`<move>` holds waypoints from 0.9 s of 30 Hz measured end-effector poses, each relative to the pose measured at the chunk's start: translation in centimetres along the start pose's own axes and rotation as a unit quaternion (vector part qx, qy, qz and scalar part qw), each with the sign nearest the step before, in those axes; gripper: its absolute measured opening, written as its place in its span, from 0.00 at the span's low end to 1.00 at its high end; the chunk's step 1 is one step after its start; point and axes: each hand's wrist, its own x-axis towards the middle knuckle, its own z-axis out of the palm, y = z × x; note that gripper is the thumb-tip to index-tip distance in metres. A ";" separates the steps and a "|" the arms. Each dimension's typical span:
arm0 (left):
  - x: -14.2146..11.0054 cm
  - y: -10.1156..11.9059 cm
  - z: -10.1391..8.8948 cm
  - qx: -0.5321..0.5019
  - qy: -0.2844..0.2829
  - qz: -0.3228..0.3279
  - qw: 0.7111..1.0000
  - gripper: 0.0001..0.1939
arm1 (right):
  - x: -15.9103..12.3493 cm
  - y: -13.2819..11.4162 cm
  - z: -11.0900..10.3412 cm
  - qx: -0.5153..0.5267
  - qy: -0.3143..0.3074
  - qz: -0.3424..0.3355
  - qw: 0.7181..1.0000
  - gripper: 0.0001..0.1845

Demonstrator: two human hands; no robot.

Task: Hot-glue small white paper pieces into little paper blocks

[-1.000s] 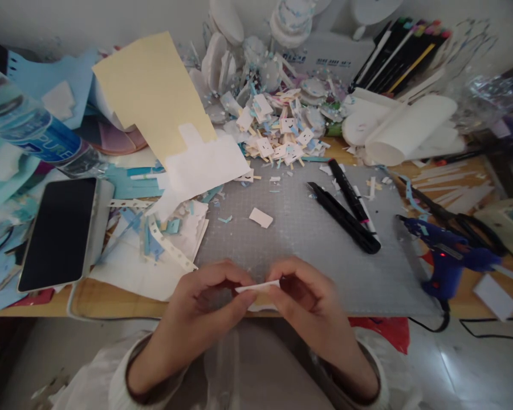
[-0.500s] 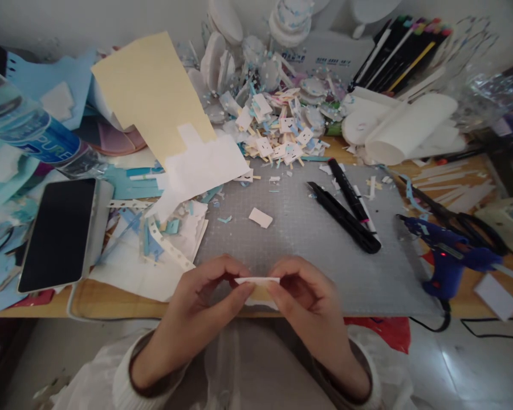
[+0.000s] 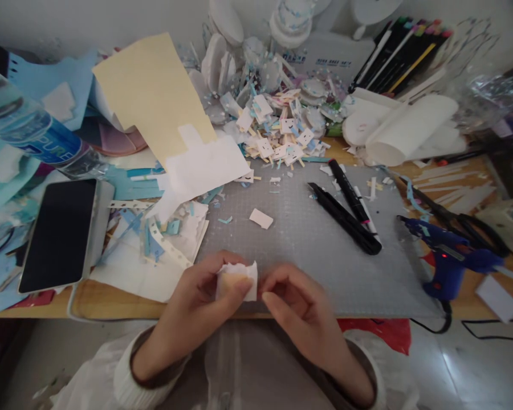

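My left hand (image 3: 209,302) is closed on a small folded piece of paper (image 3: 238,280), white with a yellow patch and a ragged upper edge. The thumb presses on the yellow part; the fingers behind it are hidden. Just right of the paper is my right hand (image 3: 301,310), its fingers loosely curled, thumb and forefinger slightly apart with nothing visible between them. Beyond the hands, a small white paper rectangle (image 3: 261,218) lies on the grey cutting mat (image 3: 282,245).
A black utility knife (image 3: 346,219) and a marker (image 3: 348,191) lie on the mat. To the right is a blue glue gun (image 3: 447,256) with a red light; at left, a phone (image 3: 58,233) and water bottle (image 3: 34,128). Small paper figures (image 3: 282,136) are heaped behind.
The paper has turned from edge-on to showing its face and shifted left with my left hand. My right hand has come off it and moved slightly away.
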 end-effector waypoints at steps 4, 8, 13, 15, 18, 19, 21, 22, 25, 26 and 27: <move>-0.1 0.1 -0.2 0.038 -0.067 0.023 0.997 0.05 | 0.4 -0.3 -0.5 0.013 0.005 0.002 1.000 0.02; -0.1 -0.2 -0.2 0.039 -0.075 0.044 0.995 0.12 | 0.4 -0.2 -0.6 0.006 0.006 0.010 1.000 0.04; 0.0 -0.7 -0.2 -0.031 -0.041 0.027 0.998 0.17 | -0.1 -0.1 -0.9 -0.014 0.023 0.031 0.999 0.03; 0.2 -0.9 -0.2 -0.049 -0.059 0.016 0.997 0.17 | -0.2 0.1 -1.1 -0.030 0.021 0.056 0.998 0.04; 0.6 -1.4 0.0 -0.065 -0.085 -0.002 0.994 0.17 | -0.1 0.5 -1.3 -0.050 0.031 0.078 0.995 0.08; 0.8 -1.6 0.1 -0.065 -0.093 -0.006 0.994 0.16 | -0.1 0.7 -1.4 -0.060 0.033 0.082 0.994 0.08; 1.2 -2.0 0.2 -0.043 -0.109 -0.007 0.993 0.16 | 0.0 0.9 -1.9 -0.091 0.033 0.087 0.991 0.07; 1.4 -2.2 0.2 -0.016 -0.116 -0.001 0.993 0.16 | 0.0 0.9 -2.3 -0.112 0.034 0.090 0.989 0.07; 2.2 -2.5 0.1 0.108 -0.130 0.048 0.984 0.17 | -1.0 0.3 -4.8 -0.186 0.061 0.106 0.975 0.12; 2.4 -2.5 0.0 0.156 -0.126 0.075 0.977 0.17 | -1.8 0.0 -6.0 -0.216 0.078 0.117 0.966 0.16; 2.5 -2.5 -0.1 0.201 -0.114 0.108 0.967 0.17 | -2.7 -0.4 -7.3 -0.247 0.100 0.134 0.954 0.20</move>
